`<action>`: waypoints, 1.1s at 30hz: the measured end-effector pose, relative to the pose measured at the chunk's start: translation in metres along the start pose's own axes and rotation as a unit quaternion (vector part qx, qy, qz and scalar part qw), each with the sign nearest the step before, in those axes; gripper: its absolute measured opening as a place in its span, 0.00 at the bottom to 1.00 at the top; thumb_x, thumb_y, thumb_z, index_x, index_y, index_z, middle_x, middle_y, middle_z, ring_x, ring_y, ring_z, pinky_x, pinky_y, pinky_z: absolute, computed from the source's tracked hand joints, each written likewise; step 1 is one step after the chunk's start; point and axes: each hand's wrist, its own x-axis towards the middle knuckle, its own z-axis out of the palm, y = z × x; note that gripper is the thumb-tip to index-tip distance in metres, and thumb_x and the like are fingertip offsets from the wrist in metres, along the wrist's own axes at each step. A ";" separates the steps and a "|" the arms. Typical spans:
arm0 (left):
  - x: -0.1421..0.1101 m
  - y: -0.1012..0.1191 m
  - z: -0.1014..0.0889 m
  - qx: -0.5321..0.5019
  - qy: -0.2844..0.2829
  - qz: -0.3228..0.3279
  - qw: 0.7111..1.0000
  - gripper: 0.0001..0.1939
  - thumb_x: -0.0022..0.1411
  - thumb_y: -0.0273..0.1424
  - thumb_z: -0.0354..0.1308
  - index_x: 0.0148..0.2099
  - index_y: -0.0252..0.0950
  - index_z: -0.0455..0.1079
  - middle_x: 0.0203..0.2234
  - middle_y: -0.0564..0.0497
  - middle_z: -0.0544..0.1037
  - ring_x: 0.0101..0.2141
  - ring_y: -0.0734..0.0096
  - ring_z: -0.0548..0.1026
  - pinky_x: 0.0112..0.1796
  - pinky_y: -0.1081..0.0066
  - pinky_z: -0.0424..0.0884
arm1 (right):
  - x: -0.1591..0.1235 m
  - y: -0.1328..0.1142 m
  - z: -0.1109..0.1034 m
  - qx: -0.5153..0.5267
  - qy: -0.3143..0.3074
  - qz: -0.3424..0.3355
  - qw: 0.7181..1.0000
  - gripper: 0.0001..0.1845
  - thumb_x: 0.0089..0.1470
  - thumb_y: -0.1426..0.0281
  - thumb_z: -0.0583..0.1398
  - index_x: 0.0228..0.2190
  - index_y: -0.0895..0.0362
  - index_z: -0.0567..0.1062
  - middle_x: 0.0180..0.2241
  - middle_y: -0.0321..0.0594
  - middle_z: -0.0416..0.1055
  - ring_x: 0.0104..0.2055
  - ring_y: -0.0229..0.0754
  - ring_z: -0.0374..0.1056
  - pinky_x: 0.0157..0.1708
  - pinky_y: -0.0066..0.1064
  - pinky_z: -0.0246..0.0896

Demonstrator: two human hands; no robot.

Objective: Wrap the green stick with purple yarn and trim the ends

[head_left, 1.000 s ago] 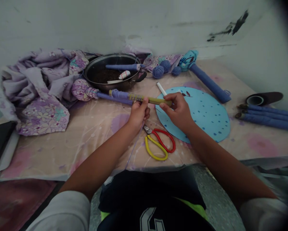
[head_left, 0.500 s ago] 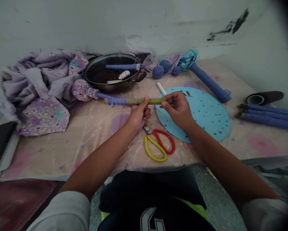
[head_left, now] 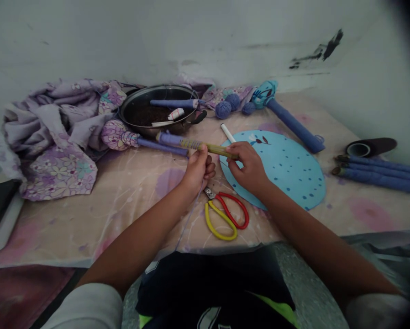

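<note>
Between my two hands is a greenish stick (head_left: 216, 149), its left part wound with purple-blue yarn (head_left: 172, 139). My left hand (head_left: 198, 170) is closed round the stick's middle, and a yarn strand (head_left: 190, 218) runs from it down to the table edge. With thumb and fingers my right hand (head_left: 248, 164) grips the bare right end. Below the hands lie scissors (head_left: 225, 212) with one red and one yellow handle. Behind the stick, a cloth-topped wrapped stick (head_left: 162, 145) rests on the table. Part of the held stick is hidden by my fingers.
A dark pan (head_left: 136, 119) stands behind, holding a wrapped stick. Nearby are blue yarn balls (head_left: 223, 109) and a marker (head_left: 227, 132). A blue dotted oval (head_left: 287, 164) lies right, with wrapped sticks (head_left: 383, 173) beyond. Floral cloth (head_left: 57, 146) is heaped left.
The held stick has tilted, its wrapped left end rising and its right end dipping. Both hands keep hold of it. The whole view has shifted slightly downward.
</note>
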 end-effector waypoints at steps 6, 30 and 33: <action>-0.002 0.000 0.001 0.019 0.007 0.016 1.000 0.23 0.52 0.46 0.60 0.28 0.38 0.49 0.14 0.64 0.48 0.11 0.88 0.46 0.13 0.82 0.41 | 0.002 -0.006 -0.004 0.118 -0.036 0.155 0.980 0.16 0.54 0.61 0.58 0.43 0.53 0.66 0.36 0.41 0.70 0.35 0.41 0.70 0.27 0.32 0.67; -0.003 0.002 0.004 -0.028 -0.001 -0.009 1.000 0.18 0.52 0.38 0.63 0.28 0.36 0.56 0.13 0.65 0.47 0.11 0.89 0.46 0.13 0.84 0.42 | 0.006 -0.009 -0.006 0.295 -0.076 0.363 0.880 0.21 0.54 0.49 0.53 0.36 0.54 0.64 0.21 0.32 0.65 0.17 0.33 0.61 0.13 0.24 0.52; -0.001 0.001 0.002 -0.036 0.015 -0.007 0.999 0.19 0.49 0.39 0.65 0.28 0.35 0.57 0.13 0.65 0.48 0.11 0.89 0.46 0.13 0.84 0.41 | 0.003 -0.006 -0.002 0.223 -0.040 0.267 0.937 0.17 0.52 0.55 0.58 0.38 0.54 0.66 0.29 0.35 0.68 0.23 0.33 0.64 0.19 0.26 0.61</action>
